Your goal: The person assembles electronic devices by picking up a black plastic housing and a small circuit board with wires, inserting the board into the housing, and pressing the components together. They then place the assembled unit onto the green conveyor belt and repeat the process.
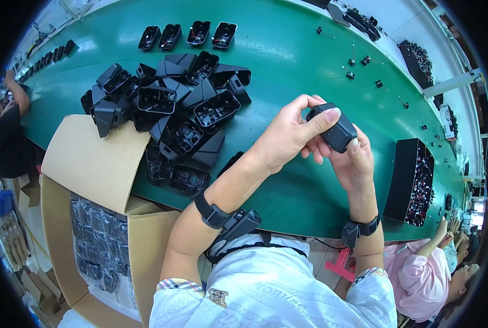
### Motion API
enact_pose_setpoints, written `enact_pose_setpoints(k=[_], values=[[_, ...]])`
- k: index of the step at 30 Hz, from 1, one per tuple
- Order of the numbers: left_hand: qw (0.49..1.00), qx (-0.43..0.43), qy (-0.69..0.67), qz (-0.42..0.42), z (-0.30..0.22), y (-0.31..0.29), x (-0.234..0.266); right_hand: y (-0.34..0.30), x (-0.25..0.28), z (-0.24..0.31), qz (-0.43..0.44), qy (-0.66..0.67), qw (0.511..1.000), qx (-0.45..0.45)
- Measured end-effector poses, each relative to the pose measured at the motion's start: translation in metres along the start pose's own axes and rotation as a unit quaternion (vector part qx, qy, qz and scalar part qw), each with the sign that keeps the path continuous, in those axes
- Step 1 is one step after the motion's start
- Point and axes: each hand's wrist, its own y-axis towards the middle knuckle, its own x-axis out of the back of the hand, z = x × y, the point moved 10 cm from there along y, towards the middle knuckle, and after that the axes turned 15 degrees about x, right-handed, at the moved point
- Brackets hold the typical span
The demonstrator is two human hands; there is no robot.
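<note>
Over the green table (288,71), a black plastic housing (340,136) with rounded edges is held up between both my hands. My left hand (288,131) closes around its upper end, thumb pressed on top. My right hand (358,161) grips the lower end, with the thumb at its near corner. The side of the housing turned away from me is hidden. To the left lies a heap of black housings (173,101), many with their hollow insides and small inner parts facing up.
Several housings (198,33) stand in a row at the back. Small wired parts (351,75) are scattered at the right, beyond a black box (405,180) of wired pieces. At left, an open carton (162,235) holds bagged black items. Other people (419,273) sit at both sides.
</note>
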Motion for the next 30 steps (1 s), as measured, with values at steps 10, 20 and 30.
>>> enact_pose_setpoints(k=[10, 20, 30], values=[[0.984, -0.051, 0.138, -0.099, -0.015, -0.003, 0.01, 0.028, 0.011, 0.016, -0.063, -0.053, 0.995, 0.061], [0.843, -0.255, 0.352, -0.317, -0.057, -0.04, 0.009, 0.145, 0.019, -0.003, 0.13, -0.706, 0.645, 0.262], [0.825, -0.261, 0.405, -0.295, -0.051, -0.038, 0.0, 0.161, 0.012, -0.032, 0.184, -0.694, 0.661, 0.219]])
